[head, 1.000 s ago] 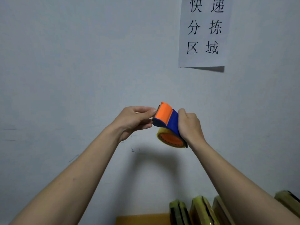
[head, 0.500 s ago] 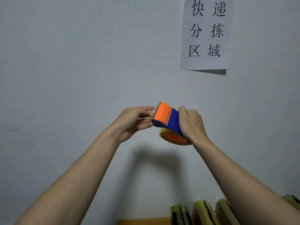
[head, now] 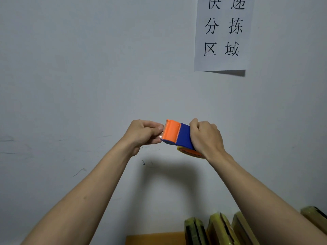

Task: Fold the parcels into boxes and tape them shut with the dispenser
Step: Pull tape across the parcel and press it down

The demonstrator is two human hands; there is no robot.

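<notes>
Orange-and-blue plastic tape dispenser (head: 177,135) held up before wall, long axis left-right. Right hand (head: 206,137) wrapped round blue end; left hand (head: 144,134) pinching tape end at orange cutter edge, directly left.

Six black Chinese characters are printed in three rows of two on a white paper sheet (head: 222,35) fixed to the wall (head: 88,68): 快递, cut off by the frame's upper edge, then 分拣, then 区域. No other lettering can be read anywhere.
</notes>
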